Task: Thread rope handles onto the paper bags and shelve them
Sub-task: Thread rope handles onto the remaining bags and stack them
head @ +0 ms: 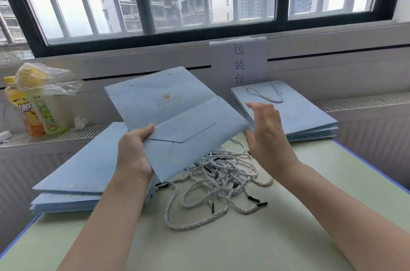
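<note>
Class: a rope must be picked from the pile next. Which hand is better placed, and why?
Right. The right hand is open and free, directly above the rope pile; the left hand grips the folded bag.

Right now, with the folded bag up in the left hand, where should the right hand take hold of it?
Take the bag's free right corner, coming in from the right. The left hand already pinches the lower left edge, and the open right hand sits just beside that corner, clear of the rope pile below.
</note>
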Available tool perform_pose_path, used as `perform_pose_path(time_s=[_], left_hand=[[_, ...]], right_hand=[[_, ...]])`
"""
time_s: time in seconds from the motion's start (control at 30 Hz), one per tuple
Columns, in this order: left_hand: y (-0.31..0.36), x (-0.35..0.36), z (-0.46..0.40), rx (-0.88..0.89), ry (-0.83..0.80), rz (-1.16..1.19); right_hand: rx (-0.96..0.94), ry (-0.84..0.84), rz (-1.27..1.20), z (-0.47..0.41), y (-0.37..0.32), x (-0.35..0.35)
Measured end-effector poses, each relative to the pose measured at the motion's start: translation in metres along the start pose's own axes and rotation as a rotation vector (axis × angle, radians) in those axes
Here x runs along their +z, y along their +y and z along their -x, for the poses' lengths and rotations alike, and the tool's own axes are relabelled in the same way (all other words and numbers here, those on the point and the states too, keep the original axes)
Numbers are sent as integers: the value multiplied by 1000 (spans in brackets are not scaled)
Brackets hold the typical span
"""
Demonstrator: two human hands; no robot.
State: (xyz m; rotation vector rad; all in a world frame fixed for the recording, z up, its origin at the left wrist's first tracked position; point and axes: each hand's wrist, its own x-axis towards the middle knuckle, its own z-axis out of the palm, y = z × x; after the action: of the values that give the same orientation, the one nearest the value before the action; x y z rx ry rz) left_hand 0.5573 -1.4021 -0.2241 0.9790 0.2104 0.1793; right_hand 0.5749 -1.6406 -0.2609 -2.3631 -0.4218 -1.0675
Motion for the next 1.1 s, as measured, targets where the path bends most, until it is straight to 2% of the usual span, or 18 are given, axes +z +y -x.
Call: perform_pose_path(time_s=[0.03,0.1,0.2,0.27,0.4,0.47,0.53,0.63,0.7,0.77,0.83,0.93,1.0,1.1], left_hand=[[1,-3,-4,27,16,12],[0,-8,-11,75,41,34],[-2,-10,-14,80,54,27],[-4,-9,-13,70,67,16],[-5,-7,-9,45,47,-9],[-6,-7,-9,41,45,-16],[-5,-6,-6,40,47,-30],[-4,-3,0,51,57,15],[-4,-1,4,45,23,35],[-3,2,8,22,-42,17],[-2,5,14,-33,-143,-44],[-6,10,23,-109,-259,-176],[-10,13,26,-136,-313,-238],[-13,16,29,-163,-349,-312]], right_hand=[[82,-35,13,-1,4,0],[182,-230,8,0,9,3],[177,-608,81,8,9,14],[155,-670,128,12,8,17],[173,-595,155,10,10,15],[241,-484,64,7,14,11],[372,-284,-145,-1,14,2],[558,56,-629,-13,10,-16],[606,213,-859,-20,5,-28],[602,306,-988,-24,0,-38],[602,281,-1011,-26,-1,-42],[703,22,-854,-22,-1,-42],[792,-122,-898,-19,-2,-42],[878,-159,-973,-22,2,-46]])
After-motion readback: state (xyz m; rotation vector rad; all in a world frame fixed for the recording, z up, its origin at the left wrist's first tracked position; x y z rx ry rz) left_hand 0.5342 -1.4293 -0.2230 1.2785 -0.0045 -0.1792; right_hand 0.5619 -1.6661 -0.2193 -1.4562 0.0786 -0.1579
